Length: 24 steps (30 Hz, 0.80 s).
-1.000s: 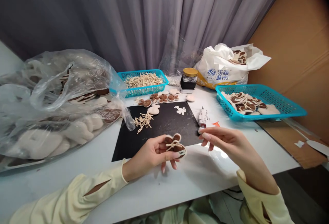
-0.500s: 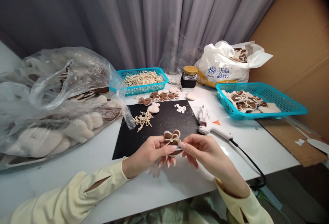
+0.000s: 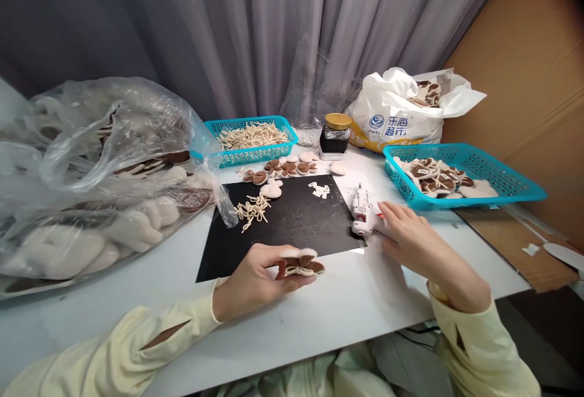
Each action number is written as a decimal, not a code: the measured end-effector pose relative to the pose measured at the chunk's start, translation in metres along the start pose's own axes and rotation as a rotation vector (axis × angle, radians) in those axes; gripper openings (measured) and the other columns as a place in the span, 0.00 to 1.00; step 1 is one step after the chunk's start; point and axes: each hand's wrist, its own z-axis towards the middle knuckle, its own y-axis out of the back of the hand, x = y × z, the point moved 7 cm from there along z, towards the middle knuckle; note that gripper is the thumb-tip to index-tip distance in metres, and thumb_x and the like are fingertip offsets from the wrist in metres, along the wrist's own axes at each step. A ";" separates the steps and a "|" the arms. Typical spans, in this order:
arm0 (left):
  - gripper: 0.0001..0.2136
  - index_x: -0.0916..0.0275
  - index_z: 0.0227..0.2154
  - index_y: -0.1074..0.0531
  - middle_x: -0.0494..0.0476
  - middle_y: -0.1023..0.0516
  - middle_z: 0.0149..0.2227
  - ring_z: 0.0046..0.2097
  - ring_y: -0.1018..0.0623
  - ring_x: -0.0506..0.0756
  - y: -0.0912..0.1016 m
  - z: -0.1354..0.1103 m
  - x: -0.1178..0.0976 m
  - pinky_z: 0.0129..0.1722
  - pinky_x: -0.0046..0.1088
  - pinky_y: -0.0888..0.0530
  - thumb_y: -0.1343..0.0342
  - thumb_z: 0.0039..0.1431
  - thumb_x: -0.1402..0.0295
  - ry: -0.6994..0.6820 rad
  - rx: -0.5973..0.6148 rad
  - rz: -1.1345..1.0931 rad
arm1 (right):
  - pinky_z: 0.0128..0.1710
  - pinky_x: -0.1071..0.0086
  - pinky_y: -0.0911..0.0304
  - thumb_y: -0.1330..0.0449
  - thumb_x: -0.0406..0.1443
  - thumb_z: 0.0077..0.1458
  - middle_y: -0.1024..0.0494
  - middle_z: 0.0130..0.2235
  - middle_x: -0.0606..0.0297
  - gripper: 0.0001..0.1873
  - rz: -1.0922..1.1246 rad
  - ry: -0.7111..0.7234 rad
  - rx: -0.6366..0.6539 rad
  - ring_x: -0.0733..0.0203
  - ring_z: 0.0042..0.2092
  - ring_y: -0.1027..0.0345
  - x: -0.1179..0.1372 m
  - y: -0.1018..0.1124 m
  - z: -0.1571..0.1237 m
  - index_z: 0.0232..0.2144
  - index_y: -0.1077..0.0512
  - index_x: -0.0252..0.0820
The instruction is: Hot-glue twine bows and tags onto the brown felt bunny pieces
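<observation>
Between the thumb and fingers of my left hand (image 3: 255, 275) is a small brown-and-white plush piece (image 3: 303, 258) with a cream cord bow, tilted so that I see it nearly edge-on. My right hand (image 3: 415, 242) is closed around the handle of a white glue gun (image 3: 362, 217), which lies on the table with its nozzle pointing away; the palm side of that hand is hidden. Left of centre on a black mat (image 3: 296, 224) lie several cream cord bows (image 3: 252, 210). Small white labels (image 3: 319, 190) are at the mat's far right.
A clear plastic bag (image 3: 114, 202) of plush pieces fills the left. Behind the mat stand a blue basket (image 3: 255, 155) of cord bows and a dark jar (image 3: 335, 138). Another blue basket (image 3: 515, 187) holds finished-looking pieces on the right, before a white bag (image 3: 396, 108).
My right hand has let go of the plush piece and moved right onto the glue gun's handle. My left hand keeps the piece, now tipped nearly edge-on.
</observation>
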 end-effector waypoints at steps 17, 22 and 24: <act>0.09 0.61 0.40 0.27 0.61 0.21 0.36 0.35 0.22 0.56 0.010 -0.012 -0.005 0.34 0.30 0.26 0.43 0.56 0.69 -0.320 -0.136 0.076 | 0.31 0.64 0.35 0.52 0.42 0.61 0.31 0.22 0.63 0.14 1.139 -0.120 0.166 0.57 0.26 0.35 0.018 0.020 -0.076 0.37 0.28 0.47; 0.10 0.61 0.39 0.26 0.61 0.21 0.35 0.33 0.23 0.55 0.012 -0.011 0.001 0.31 0.28 0.26 0.43 0.53 0.75 -0.300 -0.181 0.056 | 0.29 0.64 0.36 0.50 0.43 0.60 0.31 0.22 0.63 0.15 1.277 -0.119 0.339 0.58 0.25 0.35 0.028 0.011 -0.079 0.38 0.26 0.46; 0.11 0.61 0.40 0.26 0.61 0.22 0.35 0.34 0.23 0.56 0.011 -0.011 0.001 0.31 0.28 0.26 0.42 0.53 0.76 -0.316 -0.173 0.040 | 0.30 0.64 0.37 0.50 0.43 0.60 0.34 0.21 0.65 0.15 1.280 -0.117 0.317 0.59 0.25 0.37 0.030 0.010 -0.075 0.37 0.26 0.45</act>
